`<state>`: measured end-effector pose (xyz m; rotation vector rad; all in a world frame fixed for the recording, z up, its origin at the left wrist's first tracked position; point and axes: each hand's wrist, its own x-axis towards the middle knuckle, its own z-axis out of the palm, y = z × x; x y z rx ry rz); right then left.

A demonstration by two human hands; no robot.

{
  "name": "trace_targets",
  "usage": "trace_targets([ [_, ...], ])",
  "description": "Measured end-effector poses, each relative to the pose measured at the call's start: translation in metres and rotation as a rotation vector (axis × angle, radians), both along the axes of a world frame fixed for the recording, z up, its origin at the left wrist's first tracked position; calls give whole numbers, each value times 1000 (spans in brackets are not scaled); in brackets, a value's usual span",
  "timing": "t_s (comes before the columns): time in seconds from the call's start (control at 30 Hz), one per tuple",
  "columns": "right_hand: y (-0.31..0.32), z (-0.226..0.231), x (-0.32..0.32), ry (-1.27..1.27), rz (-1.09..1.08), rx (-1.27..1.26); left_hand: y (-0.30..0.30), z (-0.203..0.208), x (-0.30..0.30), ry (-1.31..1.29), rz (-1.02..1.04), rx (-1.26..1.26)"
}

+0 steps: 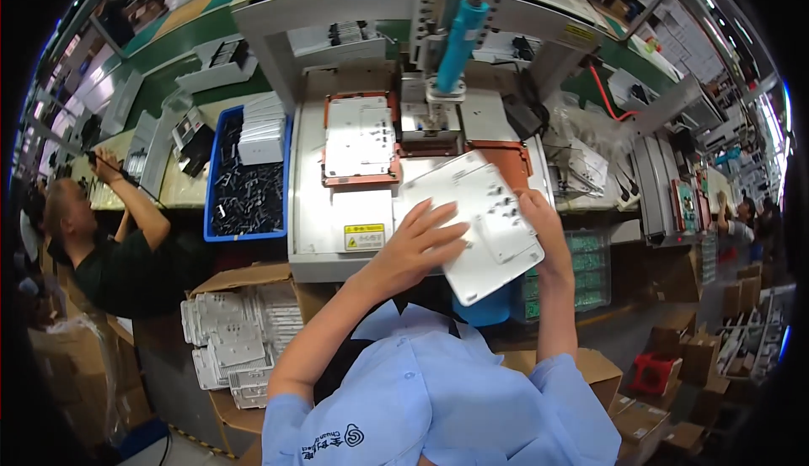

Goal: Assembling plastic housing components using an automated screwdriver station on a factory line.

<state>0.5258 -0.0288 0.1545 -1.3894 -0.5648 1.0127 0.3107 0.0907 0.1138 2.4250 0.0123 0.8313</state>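
Observation:
A white plastic panel (484, 251) with small dark parts along one side is tilted in front of me, above the near edge of the machine bed. My right hand (546, 223) grips it by its right edge. The fingers of my left hand (419, 245) are spread and lie over the panel's left side. Beyond them, a similar white panel (358, 139) rests in a reddish-brown fixture (362, 180) on the machine bed. Part of another reddish-brown fixture (504, 161) shows behind the held panel, which covers some of it.
A blue cylindrical tool (461, 45) hangs from the machine's gantry over the bed. On the left stands a blue bin (284, 171) of black parts and white pieces. Below it, a carton holds stacked white panels (232, 340). Another person (105, 238) works at far left.

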Motion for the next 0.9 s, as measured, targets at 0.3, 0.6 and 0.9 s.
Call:
trace_targets([
  [0.3,-15,-87,105,-344,-251,0,-10,-79,156,39,41,-183],
  [0.6,3,-139,128,-1305,-206,-173,-24,-98,168,203,346,164],
  [0.9,47,-115,186,-1154,-73,-10,-25,-86,178,557,349,202],
])
